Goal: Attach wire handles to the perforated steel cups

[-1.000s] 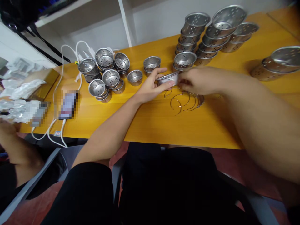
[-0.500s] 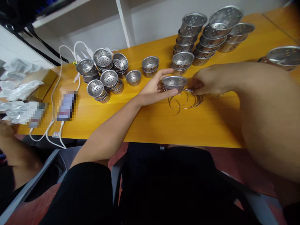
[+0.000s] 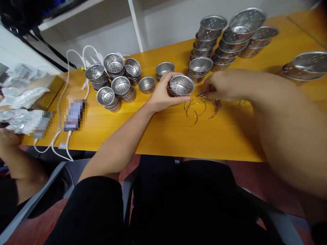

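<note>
My left hand (image 3: 162, 92) is closed around the side of a perforated steel strainer basket (image 3: 182, 87). The basket is tilted, so its holed inside faces me. To its right my right hand (image 3: 224, 85) has its fingers pinched together at the back of a loose pile of thin curved wire pieces (image 3: 204, 98). Whether a wire is between those fingertips is hidden. More wire (image 3: 240, 103) lies right of the pile, partly covered by my forearm. Just behind my hands stands a short stack of similar baskets (image 3: 200, 66).
Tall basket stacks (image 3: 231, 44) rise at the back right, and another basket (image 3: 308, 64) is at the far right. Shorter stacks (image 3: 121, 86) stand on the left. A phone (image 3: 74, 115) with white cables lies near plastic bags (image 3: 24, 98). Another person's arm (image 3: 21, 160) is at far left.
The held basket has moved left and tipped so that its inside shows. My right hand has shifted slightly left over the wire pile, and some of the wires have moved.
</note>
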A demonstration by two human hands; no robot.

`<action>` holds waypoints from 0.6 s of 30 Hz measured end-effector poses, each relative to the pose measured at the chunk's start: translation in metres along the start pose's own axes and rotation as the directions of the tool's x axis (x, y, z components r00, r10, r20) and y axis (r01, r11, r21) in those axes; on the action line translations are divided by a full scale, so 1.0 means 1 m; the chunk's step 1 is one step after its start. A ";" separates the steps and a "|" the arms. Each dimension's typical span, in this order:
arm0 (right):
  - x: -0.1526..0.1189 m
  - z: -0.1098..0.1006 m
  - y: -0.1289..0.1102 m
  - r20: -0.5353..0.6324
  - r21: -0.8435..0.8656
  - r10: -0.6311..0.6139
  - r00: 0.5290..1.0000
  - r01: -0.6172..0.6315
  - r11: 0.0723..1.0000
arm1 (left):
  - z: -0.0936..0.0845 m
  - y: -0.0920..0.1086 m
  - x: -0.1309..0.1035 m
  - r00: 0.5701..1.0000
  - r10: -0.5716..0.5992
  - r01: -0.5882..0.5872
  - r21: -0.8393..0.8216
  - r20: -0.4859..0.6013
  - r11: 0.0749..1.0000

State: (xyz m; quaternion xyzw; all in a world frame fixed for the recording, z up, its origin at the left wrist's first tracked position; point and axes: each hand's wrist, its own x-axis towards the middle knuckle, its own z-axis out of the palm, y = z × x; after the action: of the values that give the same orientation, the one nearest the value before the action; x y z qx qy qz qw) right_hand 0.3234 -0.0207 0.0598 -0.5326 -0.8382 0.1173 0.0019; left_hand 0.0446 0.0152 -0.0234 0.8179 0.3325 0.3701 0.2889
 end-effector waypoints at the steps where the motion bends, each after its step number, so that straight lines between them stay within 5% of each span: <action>1: 0.000 0.001 0.000 0.008 -0.059 0.029 1.000 -0.028 0.998 | 0.000 -0.001 0.000 1.000 -0.003 0.003 -0.011 -0.005 1.000; 18: 0.003 -0.002 -0.009 -0.132 -0.091 -0.068 0.989 0.056 0.994 | 0.000 0.002 0.004 0.996 -0.058 0.059 0.015 -0.075 0.998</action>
State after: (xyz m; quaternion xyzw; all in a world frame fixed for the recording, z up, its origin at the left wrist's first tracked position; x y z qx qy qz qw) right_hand 0.3143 -0.0217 0.0634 -0.5124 -0.8567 0.0443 0.0390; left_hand 0.0478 0.0174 -0.0207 0.7959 0.3699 0.3890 0.2801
